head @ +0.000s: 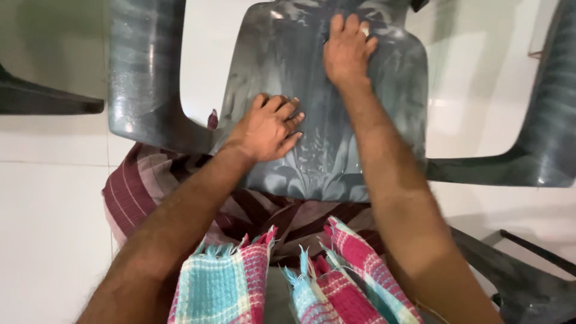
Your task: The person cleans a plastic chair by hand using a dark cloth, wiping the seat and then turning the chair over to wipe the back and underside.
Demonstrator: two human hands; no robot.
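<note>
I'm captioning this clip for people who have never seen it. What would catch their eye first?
Two bare hands pressed flat on a dark grey plastic chair at centre: the left hand lower on the seat, the right hand farther up. At the bottom edge hangs a pink-and-turquoise checked towel with fringed ends, over a maroon striped cloth.

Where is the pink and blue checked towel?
The checked towel hangs at the bottom middle of the head view, between both forearms, below the grey plastic chair.

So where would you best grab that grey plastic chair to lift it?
Probably by its two armrests, the left one and the right one, coming from above. They curve out beside the seat like handles, while the flat, streaked seat under both hands offers no edge.
</note>
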